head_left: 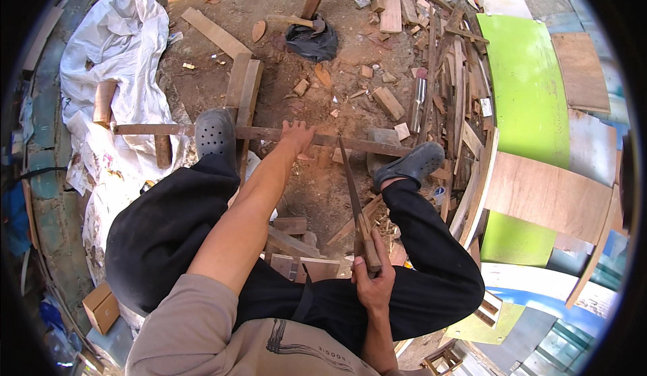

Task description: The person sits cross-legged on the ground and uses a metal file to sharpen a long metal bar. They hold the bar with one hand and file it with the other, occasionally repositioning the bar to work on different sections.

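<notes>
A long, narrow wooden board (364,145) runs crosswise in front of me, resting on wood pieces. My left hand (296,138) grips it near the middle, fingers over its far edge. In my right hand (374,282) is the wooden handle of a handsaw (352,191). The dark blade points away from me, its tip end crossing the board just right of my left hand. My left clog (216,133) presses on the board's left part. At the right end, my other clog (410,164) sits against the board.
A hammer (291,20) lies by a black plastic bag (312,43). Scrap wood (458,86) is piled along the right, beside a green panel (526,79). White sacking (111,46) covers the left. Wood offcuts (389,103) litter the dirt floor.
</notes>
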{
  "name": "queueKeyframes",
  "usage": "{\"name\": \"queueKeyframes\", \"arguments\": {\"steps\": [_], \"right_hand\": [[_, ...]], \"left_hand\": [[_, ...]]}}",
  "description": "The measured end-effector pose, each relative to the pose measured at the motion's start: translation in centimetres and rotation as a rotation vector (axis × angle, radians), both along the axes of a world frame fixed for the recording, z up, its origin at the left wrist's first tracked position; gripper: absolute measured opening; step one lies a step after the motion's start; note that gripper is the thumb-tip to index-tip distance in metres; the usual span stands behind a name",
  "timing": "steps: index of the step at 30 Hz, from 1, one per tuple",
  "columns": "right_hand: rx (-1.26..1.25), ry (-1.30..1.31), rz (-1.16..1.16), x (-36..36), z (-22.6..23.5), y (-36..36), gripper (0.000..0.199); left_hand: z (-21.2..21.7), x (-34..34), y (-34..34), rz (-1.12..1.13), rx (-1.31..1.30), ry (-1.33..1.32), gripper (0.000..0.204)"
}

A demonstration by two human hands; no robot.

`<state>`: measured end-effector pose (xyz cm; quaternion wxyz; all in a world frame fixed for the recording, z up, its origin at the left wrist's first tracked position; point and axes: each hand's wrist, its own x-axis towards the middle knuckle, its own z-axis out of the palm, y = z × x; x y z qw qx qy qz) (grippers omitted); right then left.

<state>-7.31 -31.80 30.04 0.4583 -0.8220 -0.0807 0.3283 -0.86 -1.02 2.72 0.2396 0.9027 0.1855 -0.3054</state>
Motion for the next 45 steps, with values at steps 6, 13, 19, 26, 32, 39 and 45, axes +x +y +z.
{"name": "queueKeyframes", "arguments": {"steps": [6, 13, 19, 26, 32, 39, 45], "right_hand": [[-0.012, -0.019, 0.010, -0.2, -0.7, 0.0, 0.058], [0.024, 0.136, -0.005, 3.8, 0.2, 5.4, 0.062], [0.068, 0.194, 0.007, 6.4, 1.4, 7.6, 0.062], [0.028, -0.209, 0.154, 0.5, -4.3, 1.1, 0.064], [0.034, -0.101, 0.127, -0.4, -5.0, -0.1, 0.065], [0.002, -0.256, 0.206, -1.2, -5.4, -0.9, 0.063], [0.009, -0.204, 0.158, -0.5, -5.4, 0.5, 0.062]], "left_hand": [[0.1, -0.1, 0.0, 0.001, 0.001, -0.002, 0.103], [1.1, 0.4, -0.5, 0.010, -0.002, 0.009, 0.103], [-0.1, -0.5, -0.4, -0.003, 0.041, -0.016, 0.106], [0.7, -0.9, -0.7, -0.076, 0.089, -0.038, 0.109], [0.5, -4.4, -1.3, -0.028, 0.247, -0.017, 0.121], [1.8, -5.2, -2.0, 0.211, 0.128, 0.060, 0.134], [1.3, -4.8, -1.2, 0.202, 0.015, 0.140, 0.141]]}}
